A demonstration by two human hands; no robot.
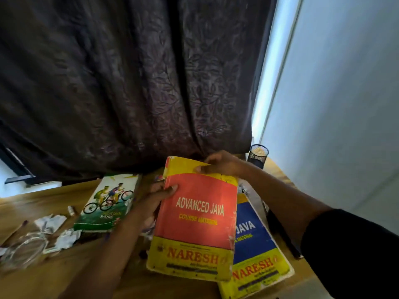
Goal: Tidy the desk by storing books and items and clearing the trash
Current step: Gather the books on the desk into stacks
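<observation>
While the red book is held off the bench, everything below is placed relative to it.

Trash: crumpled paper scraps (pixel 50 222) and clear plastic wrap (pixel 26 251) lie well to the left of the red book, on the bench (pixel 32 283); they look like what is yet to be cleared.

Cycling book: a green book (pixel 109 203) lies flat just left of the red book, one edge near the curtain (pixel 129 83).

Left hand: the left hand (pixel 156 200) supports the red book's left edge, thumb over the cover, grip closed on it, likely to steady its weight.

Red book: the red book (pixel 195 216) is lifted and tilted toward the person, its lower edge over the bench's near part.

Right hand: the right hand (pixel 220 164) pinches the red book's top edge, grip closed on it, probably to guide it.

Blue book: a blue book (pixel 253 240) lies flat partly under the red book's right side, its corner near the bench's front edge.

Mesh cup: a mesh cup (pixel 258 155) stands beyond the right hand, near the wall (pixel 345 104).

Open room: bare bench shows in front of the red book, low and to its left.
</observation>
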